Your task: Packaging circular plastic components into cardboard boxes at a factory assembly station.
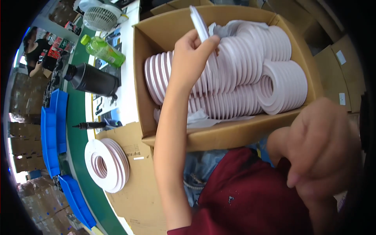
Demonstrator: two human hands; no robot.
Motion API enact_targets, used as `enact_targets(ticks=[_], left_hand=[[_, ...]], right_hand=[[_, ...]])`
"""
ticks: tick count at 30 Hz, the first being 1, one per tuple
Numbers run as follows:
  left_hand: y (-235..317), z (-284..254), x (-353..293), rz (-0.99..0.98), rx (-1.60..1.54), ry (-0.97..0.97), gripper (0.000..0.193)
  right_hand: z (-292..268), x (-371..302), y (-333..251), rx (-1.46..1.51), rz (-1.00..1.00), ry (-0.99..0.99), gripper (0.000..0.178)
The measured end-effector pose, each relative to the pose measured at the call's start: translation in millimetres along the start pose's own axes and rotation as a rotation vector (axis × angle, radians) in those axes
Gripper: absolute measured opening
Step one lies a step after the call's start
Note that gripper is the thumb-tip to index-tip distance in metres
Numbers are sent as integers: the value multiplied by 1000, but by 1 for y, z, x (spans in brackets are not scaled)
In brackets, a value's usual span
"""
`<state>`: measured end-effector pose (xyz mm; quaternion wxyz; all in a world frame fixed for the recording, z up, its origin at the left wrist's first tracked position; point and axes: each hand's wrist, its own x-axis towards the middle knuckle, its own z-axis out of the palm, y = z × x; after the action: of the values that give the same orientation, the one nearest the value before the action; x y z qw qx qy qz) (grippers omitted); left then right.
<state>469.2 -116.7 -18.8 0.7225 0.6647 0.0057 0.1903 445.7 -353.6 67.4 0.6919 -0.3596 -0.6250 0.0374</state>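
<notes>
My left hand [192, 55] is closed on a thin white ring [199, 24], pinched between thumb and fingers and tilted nearly edge-on. It hovers above an open cardboard box [239, 137]. Rows of flat white rings [243, 58] stand on edge inside, packed side by side. Close in front, at the lower right, is my right hand [317, 145], raised near my dark red shirt. Its fingers curl inward, and the palm is hidden, so I cannot make out whether anything is in it.
Left of the box, a short stack of white rings [105, 166] rests on cardboard. Beyond are a black bottle [94, 80], a green-capped bottle [103, 51] and a small fan [101, 17]. Blue bins [55, 133] line the green table's far edge. Another person [37, 51] is at the upper left.
</notes>
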Motion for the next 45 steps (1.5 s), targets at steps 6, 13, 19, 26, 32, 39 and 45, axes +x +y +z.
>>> enact_targets(ticks=[6,13,19,26,32,39,45], left_hand=[[2,7,-6,-40,-194,-88,46],[4,-9,-14,-68,-78,-12,30],[2,3,-10,-12,-53,63,32],[-1,-7,-6,-52,26,-22,33],[0,-11,-5,-47,-133,47,39],[23,-68,9,-81,-435,51,60],[9,-68,9,-119,-557,228,64]], right_hand=[[-12,0,32,-446,153,287,13],[-53,8,111,-829,453,-193,37],[-48,-10,128,-378,780,0,55],[-60,-18,142,-452,680,-112,49],[-68,-15,144,-211,773,-72,52],[-89,-12,138,47,600,269,41],[-94,-13,138,-8,608,313,49]])
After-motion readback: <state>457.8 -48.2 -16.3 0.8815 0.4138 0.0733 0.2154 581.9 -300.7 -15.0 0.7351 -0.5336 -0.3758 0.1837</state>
